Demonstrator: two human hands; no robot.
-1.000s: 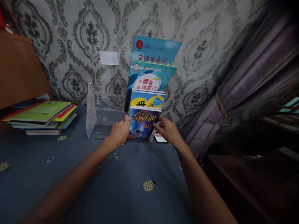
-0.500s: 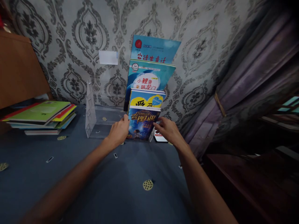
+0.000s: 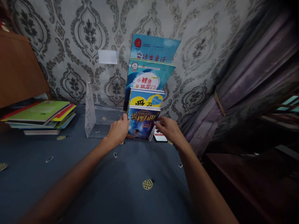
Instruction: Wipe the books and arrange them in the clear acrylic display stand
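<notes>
A dark blue book with gold lettering stands upright at the front of a clear stepped rack. My left hand is closed on its left edge, the fingertips partly hidden. At its right edge, my right hand has curled fingers gripping the side. Behind this book rise a yellow-and-blue book, a teal book and a taller light-blue book, each higher than the one before it. They fill the right side of the rack.
To the left lies a stack of books with a green one on top, beside a brown wooden box-like piece. A phone-like object sits right of the rack. A tied purple curtain hangs at the right, and patterned wallpaper backs the table.
Both hands stay at the sides of the dark blue book with barely any movement. The view has shifted very slightly.
</notes>
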